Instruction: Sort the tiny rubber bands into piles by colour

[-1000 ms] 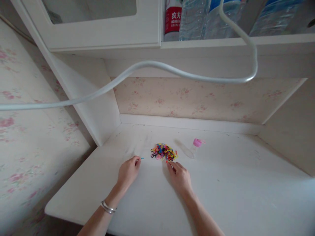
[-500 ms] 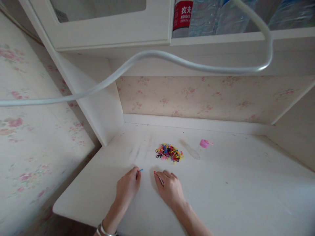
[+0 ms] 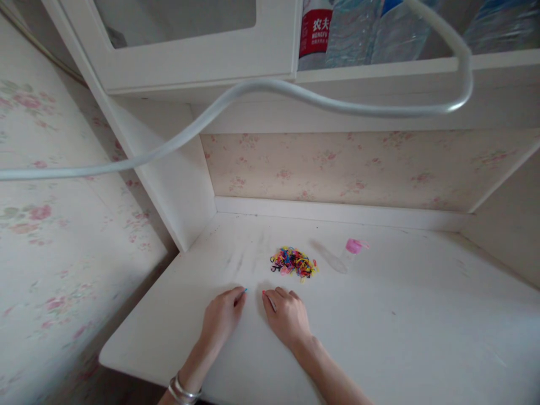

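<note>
Low over the white desk (image 3: 379, 349), my left hand (image 3: 223, 316) pinches a tiny blue rubber band (image 3: 246, 290) between thumb and forefinger. A small red rubber band (image 3: 264, 292) pokes out of the fingertips of my right hand (image 3: 289, 319), which is closed too. The two sets of fingertips face each other with a narrow gap between them, and the bands are apart. Just beyond my hands lies a loose pile of multicoloured rubber bands (image 3: 293, 263), in yellow, black, red, blue and pink. Most of each band I hold is hidden by my fingers.
Behind the pile, to the right, is a small clear container with a pink lid (image 3: 353, 246); a long translucent shape (image 3: 331, 257) lies beside it. A white cable (image 3: 270, 85) crosses in front of the cabinet. Plastic bottles (image 3: 316, 34) stand on the upper shelf.
My hands have come slightly closer together, and less of the blue band sticks out from my left fingers. The whole view has shifted a little.
</note>
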A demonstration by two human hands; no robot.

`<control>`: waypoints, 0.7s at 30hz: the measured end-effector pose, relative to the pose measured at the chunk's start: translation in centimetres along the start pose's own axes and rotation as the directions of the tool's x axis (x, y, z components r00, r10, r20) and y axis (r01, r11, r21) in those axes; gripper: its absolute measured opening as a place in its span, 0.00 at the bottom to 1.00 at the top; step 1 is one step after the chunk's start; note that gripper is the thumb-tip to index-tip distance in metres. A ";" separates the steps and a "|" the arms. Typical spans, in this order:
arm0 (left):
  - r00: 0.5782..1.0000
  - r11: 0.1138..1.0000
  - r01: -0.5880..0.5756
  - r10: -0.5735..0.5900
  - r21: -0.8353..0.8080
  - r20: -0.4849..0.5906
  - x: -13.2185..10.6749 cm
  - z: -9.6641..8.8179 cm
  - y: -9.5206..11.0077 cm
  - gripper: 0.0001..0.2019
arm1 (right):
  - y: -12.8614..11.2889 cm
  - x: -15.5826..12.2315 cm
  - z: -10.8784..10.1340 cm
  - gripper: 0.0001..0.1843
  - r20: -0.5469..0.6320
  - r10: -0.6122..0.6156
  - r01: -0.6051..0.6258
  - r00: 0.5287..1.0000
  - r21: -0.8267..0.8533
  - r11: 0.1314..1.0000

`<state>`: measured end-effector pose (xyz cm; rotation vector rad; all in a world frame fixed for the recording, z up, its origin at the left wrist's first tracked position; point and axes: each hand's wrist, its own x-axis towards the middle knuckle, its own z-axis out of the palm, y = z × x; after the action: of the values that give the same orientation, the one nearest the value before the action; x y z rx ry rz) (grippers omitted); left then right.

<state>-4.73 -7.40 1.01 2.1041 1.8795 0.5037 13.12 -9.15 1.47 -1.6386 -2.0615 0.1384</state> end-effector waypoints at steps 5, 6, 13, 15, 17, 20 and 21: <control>0.999 0.999 -0.010 0.008 -0.048 -0.033 0.1 0.1 -0.1 0.13 | -0.1 0.0 0.3 0.17 0.019 -0.048 0.049 0.999 -0.012 0.999; 0.999 0.998 -0.002 0.001 -0.055 -0.032 0.1 0.1 -0.2 0.13 | -0.1 0.0 0.4 0.17 0.019 -0.053 0.054 0.998 -0.016 0.998; 0.998 0.972 0.059 -0.053 -0.229 0.033 0.5 -0.3 -0.7 0.16 | 0.1 0.0 1.2 0.18 0.018 -0.061 0.062 0.998 -0.042 0.997; 0.997 0.957 0.075 -0.065 -0.281 0.043 0.6 -0.4 -0.8 0.16 | 0.1 0.0 1.2 0.18 0.020 -0.067 0.068 0.998 -0.044 0.997; 0.997 0.945 0.078 -0.068 -0.316 0.044 0.7 -0.5 -0.9 0.16 | 0.0 0.0 1.3 0.18 0.020 -0.074 0.075 0.997 -0.041 0.996; 0.996 0.938 0.091 -0.076 -0.335 0.056 0.7 -0.6 -0.8 0.17 | -0.1 0.2 1.4 0.17 0.021 -0.078 0.078 0.997 -0.039 0.996; 0.994 0.937 0.103 -0.085 -0.333 0.067 0.6 -0.6 -0.8 0.17 | -0.1 0.2 1.4 0.16 0.025 -0.079 0.080 0.997 -0.040 0.996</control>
<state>-5.66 -6.70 1.30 1.7803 1.7136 0.6866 12.39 -8.65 0.36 -1.5832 -2.1564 0.0891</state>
